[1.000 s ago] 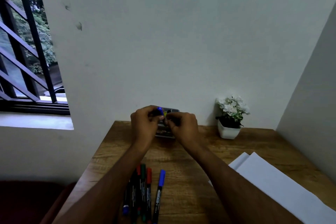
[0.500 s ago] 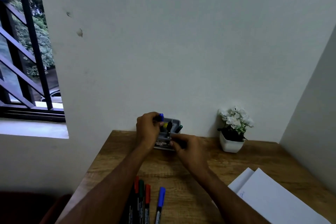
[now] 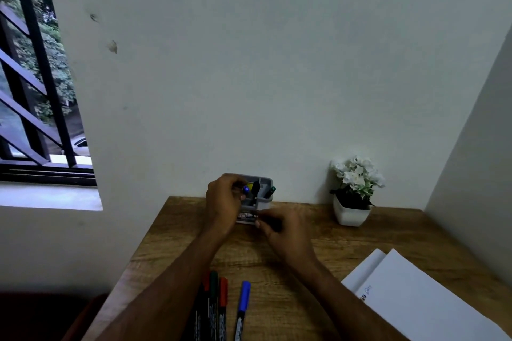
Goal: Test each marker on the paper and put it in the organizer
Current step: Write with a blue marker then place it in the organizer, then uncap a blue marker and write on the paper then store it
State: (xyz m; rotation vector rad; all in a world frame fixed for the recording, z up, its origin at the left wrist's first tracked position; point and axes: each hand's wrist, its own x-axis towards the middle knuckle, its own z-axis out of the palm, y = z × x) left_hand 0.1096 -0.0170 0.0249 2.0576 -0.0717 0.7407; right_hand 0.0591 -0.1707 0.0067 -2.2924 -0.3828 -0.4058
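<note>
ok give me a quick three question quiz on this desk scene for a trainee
1. True or false: the flower pot stands to the right of the grey organizer.
2. Which hand holds the blue-capped marker at the organizer? A) left hand B) right hand
3. Fill in: the loose blue marker lies on the ____, apart from the white paper.

Key: 1 true; 2 A; 3 desk
</note>
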